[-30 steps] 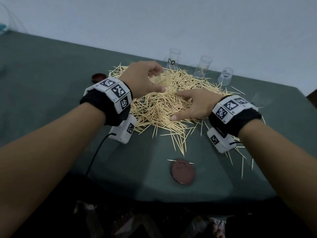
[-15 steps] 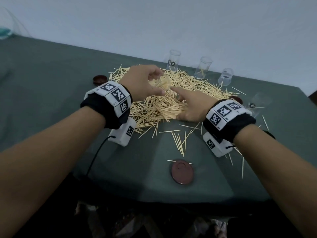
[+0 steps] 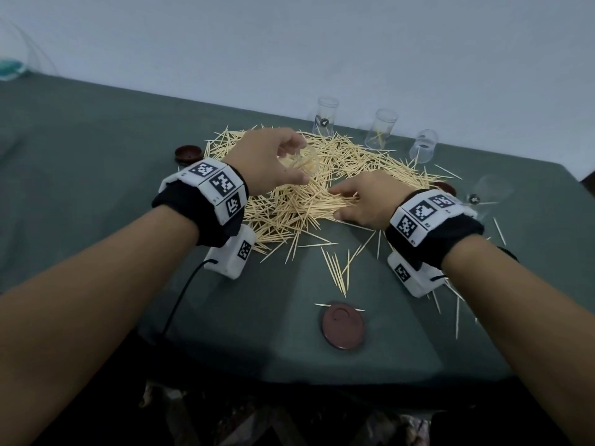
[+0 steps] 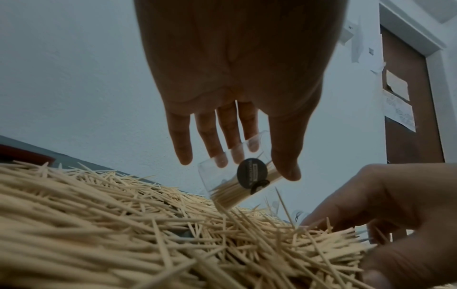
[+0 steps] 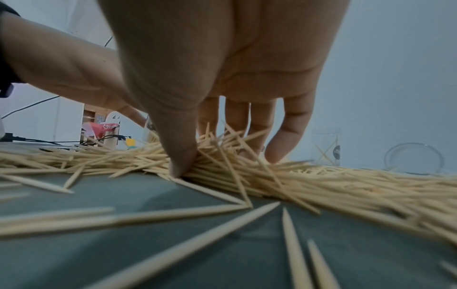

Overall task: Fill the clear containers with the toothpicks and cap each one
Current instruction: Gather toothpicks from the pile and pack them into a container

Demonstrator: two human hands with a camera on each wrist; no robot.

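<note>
A big pile of toothpicks (image 3: pixel 289 217) covers the middle of the green table (image 3: pixel 96 194). My left hand (image 3: pixel 301 162) grips a clear container (image 3: pixel 310 164) from above and holds it tilted over the pile. The left wrist view shows this container (image 4: pixel 212 176) with a black round label, partly filled with toothpicks, its mouth pointing down at the pile, my left hand (image 4: pixel 247 168) around it. My right hand (image 3: pixel 336 202) is dug into the pile's near right side. In the right wrist view my right hand (image 5: pixel 217 162) pinches a bundle of toothpicks (image 5: pixel 222 156) between thumb and fingers.
Three clear containers (image 3: pixel 325 120) (image 3: pixel 380 128) (image 3: pixel 423 146) stand along the far edge; another (image 3: pixel 489 191) lies on its side at the right. Brown caps lie at the front (image 3: pixel 343 326), far left (image 3: pixel 188 154) and right (image 3: pixel 446 188). Loose toothpicks scatter near the front right.
My right hand has slid from the pile's near edge further in, raking toothpicks into a bundle and closing on it. My left hand keeps the container tilted over the pile.
</note>
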